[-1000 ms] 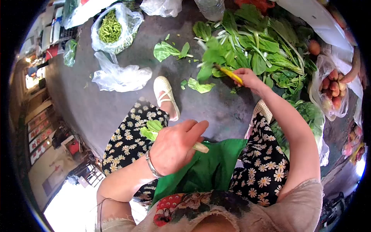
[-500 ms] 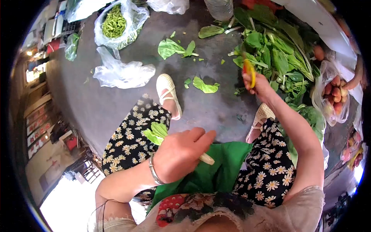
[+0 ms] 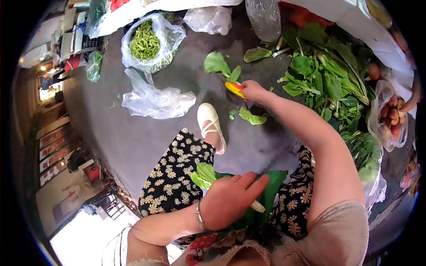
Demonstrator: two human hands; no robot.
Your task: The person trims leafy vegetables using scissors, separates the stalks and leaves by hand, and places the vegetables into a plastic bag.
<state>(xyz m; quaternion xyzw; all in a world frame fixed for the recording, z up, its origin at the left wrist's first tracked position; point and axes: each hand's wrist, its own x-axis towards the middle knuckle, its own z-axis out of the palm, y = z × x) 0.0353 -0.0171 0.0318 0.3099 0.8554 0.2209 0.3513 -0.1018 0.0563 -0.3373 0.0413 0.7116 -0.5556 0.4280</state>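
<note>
My left hand, over my lap, is closed around a leafy green. Its leaf sticks out on the left and its pale stem end on the right. Farther forward, my right hand grips a yellow-and-red-handled tool, which points left; I cannot make out its blade or kind. The tool's tip is beside a loose leaf on the floor, and I cannot tell whether they touch. Below my right hand lies another cut leaf. A heap of leafy greens rests to the right.
Green pods fill a plastic bag at the back left, with a crumpled plastic bag nearer. A clear bag of reddish produce stands at right. My left shoe is planted on the dark floor.
My right hand has swung left with the tool, from beside the heap of greens to the loose leaf. My left hand still holds its leafy green over the lap. The view has shifted.
</note>
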